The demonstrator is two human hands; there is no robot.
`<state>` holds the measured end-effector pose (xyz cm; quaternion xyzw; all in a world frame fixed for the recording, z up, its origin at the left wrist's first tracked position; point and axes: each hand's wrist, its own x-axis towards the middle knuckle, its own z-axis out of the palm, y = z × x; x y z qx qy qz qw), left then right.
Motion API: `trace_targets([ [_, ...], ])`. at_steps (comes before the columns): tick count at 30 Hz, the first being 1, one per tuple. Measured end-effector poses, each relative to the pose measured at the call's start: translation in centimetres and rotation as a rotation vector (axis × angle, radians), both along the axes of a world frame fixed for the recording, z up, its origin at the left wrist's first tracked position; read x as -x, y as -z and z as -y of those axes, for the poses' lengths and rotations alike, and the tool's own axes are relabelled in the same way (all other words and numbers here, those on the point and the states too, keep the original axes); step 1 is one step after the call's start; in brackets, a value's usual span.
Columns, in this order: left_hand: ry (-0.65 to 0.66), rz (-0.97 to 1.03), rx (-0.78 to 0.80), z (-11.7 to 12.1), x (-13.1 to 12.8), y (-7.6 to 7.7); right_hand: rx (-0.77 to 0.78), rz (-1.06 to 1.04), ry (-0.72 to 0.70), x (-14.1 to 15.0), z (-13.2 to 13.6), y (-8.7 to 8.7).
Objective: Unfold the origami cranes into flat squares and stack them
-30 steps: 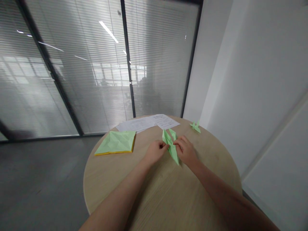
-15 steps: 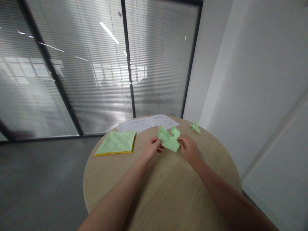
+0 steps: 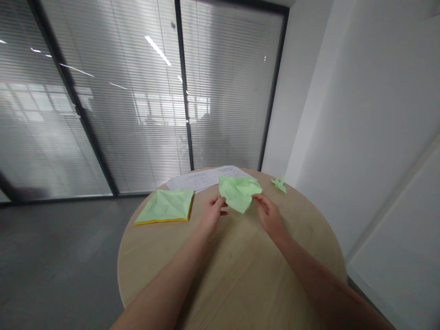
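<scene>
A creased sheet of light green paper (image 3: 239, 191) is spread nearly flat between my two hands, above the far half of the round table. My left hand (image 3: 213, 211) pinches its left edge between thumb and fingers. At the lower right edge, my right hand (image 3: 268, 211) grips the sheet with thumb and forefinger. Left of my left hand lies a stack of green paper (image 3: 168, 205) with a yellow layer showing along its lower edge. A small folded green paper crane (image 3: 279, 184) sits beyond my right hand.
White printed sheets (image 3: 194, 179) lie at the far edge of the round wooden table (image 3: 233, 270). Behind it stands a glass partition with blinds (image 3: 227, 91). A white wall (image 3: 374, 128) rises close on the right.
The green sheet has gone from partly folded, with raised corners, to opened out and wider. My hands have moved slightly apart, still pinching its edges.
</scene>
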<state>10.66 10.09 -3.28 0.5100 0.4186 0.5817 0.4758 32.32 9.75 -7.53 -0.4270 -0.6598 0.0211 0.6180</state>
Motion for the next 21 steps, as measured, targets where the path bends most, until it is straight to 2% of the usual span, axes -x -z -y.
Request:
trace_targets([
  [6,0.053,-0.135,0.121,-0.1,-0.7,0.7,0.172,-0.358,-0.169,0.7,-0.6,0.6],
  [11,0.113,-0.175,0.203,0.2,-1.5,1.4,0.223,-0.445,-0.22,0.8,-0.9,0.5],
  [13,0.069,-0.162,0.193,-0.1,-1.2,1.7,0.237,-0.494,-0.237,0.8,-1.0,0.3],
  [16,-0.074,-0.187,0.137,-1.2,-0.2,1.8,0.276,-0.564,-0.246,0.6,-1.1,0.0],
  [19,-0.213,-0.356,0.005,-2.1,0.9,1.5,0.309,-0.577,-0.256,0.4,-1.1,-0.2],
  [21,-0.239,-0.478,-0.092,-2.2,1.3,1.2,0.322,-0.58,-0.271,0.4,-1.0,-0.3],
])
